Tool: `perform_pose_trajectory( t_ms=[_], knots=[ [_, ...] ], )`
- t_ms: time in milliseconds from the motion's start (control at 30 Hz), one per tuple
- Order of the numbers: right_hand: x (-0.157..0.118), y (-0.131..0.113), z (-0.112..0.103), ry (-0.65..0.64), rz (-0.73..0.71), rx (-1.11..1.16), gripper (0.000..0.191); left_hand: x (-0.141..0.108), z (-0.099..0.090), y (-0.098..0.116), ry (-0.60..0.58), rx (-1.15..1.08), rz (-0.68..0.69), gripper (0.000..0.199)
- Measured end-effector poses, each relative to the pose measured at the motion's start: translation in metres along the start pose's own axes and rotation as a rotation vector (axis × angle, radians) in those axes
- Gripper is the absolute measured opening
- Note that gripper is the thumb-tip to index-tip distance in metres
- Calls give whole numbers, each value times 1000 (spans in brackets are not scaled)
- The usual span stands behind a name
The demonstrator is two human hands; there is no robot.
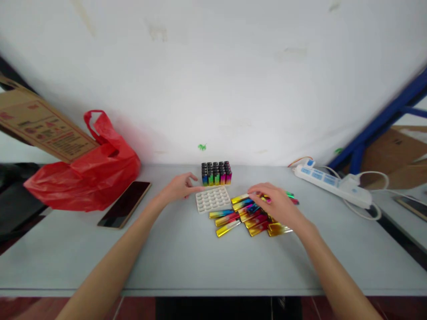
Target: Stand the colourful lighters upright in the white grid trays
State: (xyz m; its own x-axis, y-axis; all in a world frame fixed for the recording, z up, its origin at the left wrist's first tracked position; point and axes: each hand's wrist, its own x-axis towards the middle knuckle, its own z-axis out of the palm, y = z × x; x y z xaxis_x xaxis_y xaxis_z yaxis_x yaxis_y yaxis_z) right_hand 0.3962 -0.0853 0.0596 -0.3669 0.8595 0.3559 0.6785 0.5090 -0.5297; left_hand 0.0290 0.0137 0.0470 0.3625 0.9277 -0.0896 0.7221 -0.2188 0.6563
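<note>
A white tray (213,199) with rows of hollows lies flat on the grey table. Behind it, several upright lighters (216,174) with black tops and coloured bodies stand in tight rows. My left hand (182,186) is at the tray's left back corner, thumb and fingers apart, with nothing seen between them. To the right of the tray lies a loose pile of shiny multicoloured lighters (255,221). Over the back of this pile is my right hand (271,200), fingers bent down onto it; whether it grips one is hidden.
A phone (125,205) lies left of my left hand, beside a red plastic bag (110,173) and a cardboard box (46,122). At the right back is a white power strip (333,184) with cables. A white wall stands behind the table (200,266).
</note>
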Motion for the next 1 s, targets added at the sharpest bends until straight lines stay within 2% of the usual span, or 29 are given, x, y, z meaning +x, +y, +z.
perform_pose_trajectory(
  t_ms=[100,233,367,500,633,733,867,1000],
  knots=[
    [-24,27,-18,42,130,7,24,-16,1,-3,-67,-31,91,82],
    [-38,45,-23,31,145,31,26,-29,6,2,-111,151,198,85],
    [-32,39,-15,-99,93,-30,32,-32,12,3,-140,190,234,93],
    [-19,30,-8,-265,8,-91,26,-31,16,2,-129,201,280,83],
    [-10,30,-9,-267,-7,-64,16,-30,16,4,-148,202,293,81],
    [-7,30,-9,-201,87,65,17,-31,17,6,-147,198,304,78],
    [6,25,-2,-85,293,431,35,-33,19,7,-138,192,314,77],
    [35,7,12,-102,322,721,46,-34,20,9,-114,212,315,78]
  ],
)
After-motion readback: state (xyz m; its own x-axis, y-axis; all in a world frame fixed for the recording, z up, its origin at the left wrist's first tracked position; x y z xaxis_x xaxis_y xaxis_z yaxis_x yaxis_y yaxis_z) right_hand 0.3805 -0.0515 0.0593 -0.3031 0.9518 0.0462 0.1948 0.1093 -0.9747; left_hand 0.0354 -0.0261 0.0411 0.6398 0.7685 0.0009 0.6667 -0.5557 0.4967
